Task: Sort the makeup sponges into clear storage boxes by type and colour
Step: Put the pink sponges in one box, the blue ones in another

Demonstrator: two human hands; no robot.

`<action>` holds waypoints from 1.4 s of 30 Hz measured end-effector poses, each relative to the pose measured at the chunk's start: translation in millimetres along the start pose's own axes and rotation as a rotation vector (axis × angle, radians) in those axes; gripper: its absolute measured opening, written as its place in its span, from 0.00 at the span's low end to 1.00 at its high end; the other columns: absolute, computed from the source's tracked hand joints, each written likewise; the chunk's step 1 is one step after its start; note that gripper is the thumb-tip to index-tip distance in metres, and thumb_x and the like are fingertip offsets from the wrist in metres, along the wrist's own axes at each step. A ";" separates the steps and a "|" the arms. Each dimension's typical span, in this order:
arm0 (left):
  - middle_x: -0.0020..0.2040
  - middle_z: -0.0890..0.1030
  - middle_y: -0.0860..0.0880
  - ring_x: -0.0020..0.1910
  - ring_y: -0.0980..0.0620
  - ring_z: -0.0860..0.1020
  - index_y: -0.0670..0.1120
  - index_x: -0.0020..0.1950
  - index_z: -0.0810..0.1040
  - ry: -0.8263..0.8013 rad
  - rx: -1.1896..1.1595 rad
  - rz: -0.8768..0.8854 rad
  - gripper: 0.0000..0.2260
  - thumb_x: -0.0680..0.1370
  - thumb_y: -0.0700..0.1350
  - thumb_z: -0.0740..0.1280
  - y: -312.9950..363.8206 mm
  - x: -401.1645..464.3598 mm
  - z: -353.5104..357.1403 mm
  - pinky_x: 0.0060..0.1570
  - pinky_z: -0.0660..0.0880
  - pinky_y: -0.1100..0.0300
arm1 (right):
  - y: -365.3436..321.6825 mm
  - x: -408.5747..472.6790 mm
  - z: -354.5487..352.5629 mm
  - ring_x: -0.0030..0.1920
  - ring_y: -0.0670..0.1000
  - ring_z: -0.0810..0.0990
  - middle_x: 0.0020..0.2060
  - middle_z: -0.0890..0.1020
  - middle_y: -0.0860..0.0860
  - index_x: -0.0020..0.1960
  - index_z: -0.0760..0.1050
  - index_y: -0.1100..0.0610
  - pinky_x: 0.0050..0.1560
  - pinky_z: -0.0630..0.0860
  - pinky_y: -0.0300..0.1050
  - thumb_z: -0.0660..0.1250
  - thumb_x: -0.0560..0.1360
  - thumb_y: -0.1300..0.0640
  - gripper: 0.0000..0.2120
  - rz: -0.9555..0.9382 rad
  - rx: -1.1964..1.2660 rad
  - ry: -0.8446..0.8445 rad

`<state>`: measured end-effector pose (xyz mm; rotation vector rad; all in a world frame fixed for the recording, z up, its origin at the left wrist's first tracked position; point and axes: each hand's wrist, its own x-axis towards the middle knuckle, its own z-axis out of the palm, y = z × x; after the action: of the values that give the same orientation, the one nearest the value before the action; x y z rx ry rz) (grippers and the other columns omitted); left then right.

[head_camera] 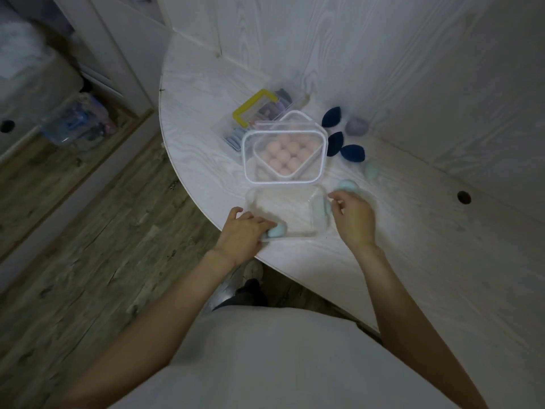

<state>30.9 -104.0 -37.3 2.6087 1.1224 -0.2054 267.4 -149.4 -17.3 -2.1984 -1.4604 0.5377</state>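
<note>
Resting in the near-left corner of an open clear box (283, 215), a pale mint sponge (277, 230) sits under the left hand (243, 231), whose fingers curl over it and seem to pinch it against the box's rim. At the box's right wall another mint sponge (320, 206) stands inside, just beside the right hand (352, 215); that hand's fingers are loosely spread and grasp nothing visible. Just behind that hand a third mint sponge (349, 185) lies on the white table (413, 246), and a fourth (372, 169) is farther back to the right. Directly behind the box stands a lidded clear box (284, 156) full of pink sponges (284, 154). Right of that are three dark blue sponges (336, 141) and a lilac one (356, 126); behind it, a yellow-handled case (255, 109).
</note>
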 end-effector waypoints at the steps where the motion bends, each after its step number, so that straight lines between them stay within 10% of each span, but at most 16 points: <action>1: 0.67 0.73 0.57 0.61 0.51 0.70 0.56 0.69 0.68 -0.020 0.026 -0.002 0.22 0.76 0.45 0.63 1.3 -0.3 -1.7 0.66 0.52 0.52 | 6.6 4.7 4.2 0.51 0.52 0.78 0.53 0.80 0.52 0.60 0.76 0.55 0.51 0.74 0.44 0.62 0.78 0.59 0.12 0.026 -0.009 -0.015; 6: 0.69 0.69 0.57 0.64 0.51 0.69 0.56 0.72 0.64 -0.128 0.046 0.013 0.24 0.76 0.54 0.64 1.6 -1.0 -6.1 0.67 0.51 0.49 | 8.4 21.9 25.5 0.52 0.52 0.77 0.53 0.76 0.52 0.74 0.59 0.50 0.57 0.74 0.50 0.63 0.78 0.57 0.26 0.223 0.134 -0.162; 12: 0.68 0.70 0.58 0.62 0.52 0.70 0.57 0.70 0.66 -0.096 0.006 0.027 0.23 0.77 0.61 0.59 -1.7 -4.6 -2.0 0.66 0.52 0.49 | 11.4 3.2 3.6 0.52 0.52 0.77 0.55 0.77 0.55 0.70 0.66 0.55 0.55 0.75 0.45 0.66 0.76 0.59 0.23 0.281 0.241 -0.002; 16: 0.65 0.74 0.57 0.61 0.51 0.72 0.55 0.68 0.70 -0.041 -0.022 0.027 0.21 0.77 0.60 0.61 0.4 -7.1 1.2 0.66 0.49 0.45 | -18.3 -35.8 -7.1 0.48 0.45 0.76 0.49 0.78 0.48 0.54 0.74 0.52 0.47 0.72 0.32 0.69 0.73 0.61 0.11 -0.021 0.340 0.006; 21: 0.70 0.69 0.51 0.68 0.50 0.67 0.49 0.68 0.70 -0.050 -0.045 0.049 0.21 0.77 0.55 0.63 4.2 -3.6 0.7 0.71 0.40 0.46 | -33.6 -27.3 26.7 0.45 0.51 0.76 0.49 0.76 0.50 0.52 0.72 0.55 0.39 0.69 0.42 0.68 0.73 0.60 0.10 -0.299 -0.166 -0.255; 31: 0.67 0.70 0.48 0.59 0.46 0.71 0.47 0.73 0.63 -0.091 -0.247 0.124 0.24 0.78 0.44 0.64 13.9 4.5 4.2 0.54 0.73 0.51 | -39.5 -8.9 21.7 0.46 0.52 0.80 0.48 0.82 0.53 0.50 0.80 0.57 0.50 0.76 0.45 0.64 0.75 0.63 0.07 -0.253 -0.162 -0.525; 37: 0.69 0.69 0.54 0.61 0.49 0.68 0.52 0.73 0.64 -0.087 -0.184 0.142 0.21 0.80 0.46 0.61 14.5 7.7 5.3 0.51 0.72 0.56 | -12.5 -1.4 -6.8 0.40 0.48 0.81 0.40 0.83 0.49 0.47 0.79 0.55 0.44 0.78 0.43 0.64 0.75 0.61 0.05 -0.090 0.158 -0.189; 42: 0.66 0.73 0.49 0.60 0.44 0.71 0.47 0.70 0.69 -0.028 -0.193 0.169 0.22 0.76 0.40 0.66 13.8 8.6 11.1 0.54 0.74 0.50 | 35.8 37.9 -14.9 0.56 0.56 0.74 0.57 0.77 0.55 0.61 0.73 0.58 0.54 0.71 0.45 0.64 0.75 0.65 0.14 0.054 -0.074 0.028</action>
<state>46.7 -110.7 -47.1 2.5033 0.8607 -0.0916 316.4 -128.7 -27.9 -2.2995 -1.4316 0.4757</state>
